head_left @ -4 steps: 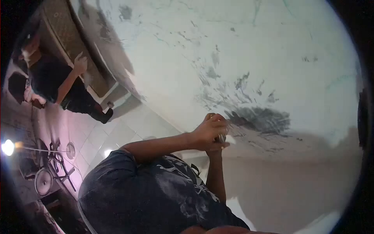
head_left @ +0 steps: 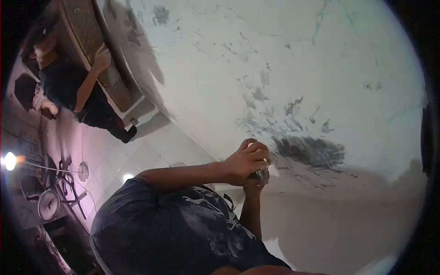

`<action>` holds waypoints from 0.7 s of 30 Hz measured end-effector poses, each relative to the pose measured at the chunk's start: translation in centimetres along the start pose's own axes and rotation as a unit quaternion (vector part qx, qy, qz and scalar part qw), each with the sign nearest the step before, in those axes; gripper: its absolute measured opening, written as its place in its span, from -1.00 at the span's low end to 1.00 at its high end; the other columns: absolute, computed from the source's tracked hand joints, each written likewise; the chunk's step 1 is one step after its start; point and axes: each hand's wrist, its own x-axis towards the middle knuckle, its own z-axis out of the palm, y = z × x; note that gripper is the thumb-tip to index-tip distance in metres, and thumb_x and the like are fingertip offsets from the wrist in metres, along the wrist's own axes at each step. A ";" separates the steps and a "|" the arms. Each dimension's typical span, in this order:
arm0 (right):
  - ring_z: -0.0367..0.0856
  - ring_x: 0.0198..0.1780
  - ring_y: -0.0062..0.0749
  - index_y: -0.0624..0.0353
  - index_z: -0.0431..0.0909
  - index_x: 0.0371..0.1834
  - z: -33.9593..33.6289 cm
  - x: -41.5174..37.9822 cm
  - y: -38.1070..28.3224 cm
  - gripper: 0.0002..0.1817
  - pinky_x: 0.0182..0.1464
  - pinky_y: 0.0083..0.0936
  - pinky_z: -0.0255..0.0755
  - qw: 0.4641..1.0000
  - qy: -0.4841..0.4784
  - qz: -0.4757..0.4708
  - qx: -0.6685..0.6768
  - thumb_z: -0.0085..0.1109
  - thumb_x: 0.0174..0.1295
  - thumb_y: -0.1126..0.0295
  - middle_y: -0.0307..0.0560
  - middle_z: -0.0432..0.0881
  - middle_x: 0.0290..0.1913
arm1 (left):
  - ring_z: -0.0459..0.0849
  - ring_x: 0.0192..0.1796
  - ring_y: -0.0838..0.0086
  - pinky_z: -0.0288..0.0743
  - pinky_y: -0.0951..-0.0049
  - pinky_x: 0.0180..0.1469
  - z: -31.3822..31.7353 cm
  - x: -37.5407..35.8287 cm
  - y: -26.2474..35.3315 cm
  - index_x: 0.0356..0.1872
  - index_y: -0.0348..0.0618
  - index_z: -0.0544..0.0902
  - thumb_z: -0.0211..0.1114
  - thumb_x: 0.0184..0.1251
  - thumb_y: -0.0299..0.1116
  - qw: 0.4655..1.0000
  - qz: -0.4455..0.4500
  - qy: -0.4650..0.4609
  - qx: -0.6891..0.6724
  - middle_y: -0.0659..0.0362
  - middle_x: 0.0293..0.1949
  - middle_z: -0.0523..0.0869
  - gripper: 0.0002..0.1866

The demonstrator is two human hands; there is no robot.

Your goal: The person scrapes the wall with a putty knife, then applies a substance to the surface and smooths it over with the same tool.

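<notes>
My left hand (head_left: 245, 161) reaches in from the left, its fingers curled round a small object. A dark, shiny part of that object (head_left: 260, 174) pokes out below the fingers, and pale bits show between them; I cannot tell what it is. Rising from below, my right hand (head_left: 257, 183) meets the left at the object, most of its fingers hidden behind it. Both hands overlap the edge of a broad white surface (head_left: 206, 78), close to a large dark grey smudge (head_left: 314, 151).
Another person (head_left: 64, 87) stands at the upper left beside a brown panel (head_left: 82, 27). Pale floor tiles (head_left: 142, 158) lie between us. Lower left are a lit bulb (head_left: 9, 161) and a round-wheeled metal frame (head_left: 49, 205). My dark shirt (head_left: 151, 229) carries white powdery marks.
The view has shifted slightly, so the marked surface sits a little further right. My hands are drawn closer together around the object. The other person's raised hand is higher.
</notes>
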 end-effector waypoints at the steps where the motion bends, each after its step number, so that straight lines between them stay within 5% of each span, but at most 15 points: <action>1: 0.55 0.09 -0.35 0.17 0.47 0.08 0.0 -0.2 -0.6 -0.57 0.09 -0.40 0.44 1.000 0.019 0.000 -0.001 0.32 0.16 0.29 -0.09 0.55 0.07 | 0.41 0.19 0.14 0.16 -0.16 0.23 -0.4 -0.4 0.4 -0.31 -0.07 0.55 0.50 -0.13 -0.12 1.000 0.006 -0.004 0.009 0.18 -0.02 0.53 -0.59; 3: 0.58 0.06 -0.35 0.20 0.49 0.06 0.7 0.3 -0.3 -0.59 0.07 -0.40 0.47 0.999 -0.011 0.029 -0.022 0.31 0.17 0.30 -0.08 0.56 0.06 | 0.41 0.19 0.12 0.16 -0.15 0.22 -1.7 -1.6 0.3 -0.26 -0.08 0.53 0.48 -0.08 -0.14 1.000 0.008 0.014 0.016 0.16 0.01 0.51 -0.59; 5: 0.58 0.04 -0.39 0.20 0.49 0.04 0.9 1.2 -1.3 -0.63 0.05 -0.41 0.48 0.988 -0.141 -0.006 -0.058 0.28 0.20 0.32 -0.11 0.57 0.01 | 0.40 0.19 0.10 0.17 -0.13 0.21 -2.7 -2.6 0.5 -0.22 -0.08 0.51 0.43 0.03 -0.11 0.999 -0.028 0.040 -0.017 0.13 0.03 0.50 -0.61; 9: 0.58 -0.01 -0.40 0.18 0.52 -0.02 4.4 2.4 -2.1 -0.65 -0.01 -0.41 0.49 0.988 -0.100 0.059 0.106 0.26 0.21 0.23 -0.10 0.58 -0.06 | 0.39 0.18 0.01 0.17 -0.08 0.20 -6.2 -3.6 0.4 -0.04 -0.10 0.44 0.25 0.27 0.01 0.993 -0.034 0.110 -0.015 -0.03 0.10 0.45 -0.55; 11: 0.56 -0.13 -0.39 0.21 0.53 -0.13 5.3 4.4 -2.6 -0.64 -0.12 -0.42 0.49 0.986 -0.109 0.103 0.067 0.25 0.22 0.14 -0.06 0.58 -0.11 | 0.38 0.19 -0.03 0.20 -0.04 0.19 -8.6 -4.6 -0.5 0.15 -0.15 0.34 0.19 0.33 0.03 0.995 -0.024 0.095 -0.008 -0.13 0.15 0.41 -0.45; 13: 0.50 -0.27 -0.34 0.21 0.49 -0.35 6.6 6.3 -2.3 -0.58 -0.22 -0.42 0.43 0.966 -0.174 -0.021 0.189 0.21 0.21 0.01 -0.08 0.56 -0.29 | 0.37 0.21 -0.04 0.22 -0.02 0.19 -10.1 -5.6 -1.6 0.30 -0.19 0.22 0.19 0.34 -0.02 0.987 -0.020 0.159 -0.030 -0.19 0.19 0.39 -0.34; 14: 0.22 -0.54 -0.45 0.18 0.31 -0.62 9.0 7.3 -4.6 -0.38 -0.49 -0.48 0.03 0.968 -0.064 -0.015 0.243 0.19 0.17 -0.18 -0.21 0.30 -0.62 | 0.36 0.23 -0.07 0.22 -0.03 0.20 -10.2 -6.6 -2.5 0.40 -0.24 0.07 0.22 0.34 -0.10 0.983 -0.023 0.180 -0.008 -0.23 0.21 0.36 -0.24; 17: 0.16 -0.58 -0.43 0.20 0.30 -0.64 10.9 10.3 -5.2 -0.31 -0.51 -0.42 0.01 0.944 -0.079 -0.042 0.316 0.00 0.21 -0.30 -0.21 0.24 -0.65 | 0.39 0.21 0.00 0.25 0.08 0.25 -12.7 -8.5 -3.3 0.26 -0.18 0.32 0.25 0.29 -0.30 0.967 -0.154 0.192 -0.058 -0.14 0.13 0.44 -0.46; 21: 0.14 -0.53 -0.44 0.07 0.16 -0.67 12.0 14.0 -7.2 -0.34 -0.46 -0.42 -0.08 0.939 -0.171 -0.061 0.291 -0.01 0.08 -0.34 -0.23 0.24 -0.62 | 0.43 0.18 0.08 0.27 0.14 0.25 -14.5 -13.2 -5.9 0.13 -0.18 0.42 0.29 0.25 -0.30 0.964 -0.188 0.172 -0.076 -0.07 0.06 0.49 -0.55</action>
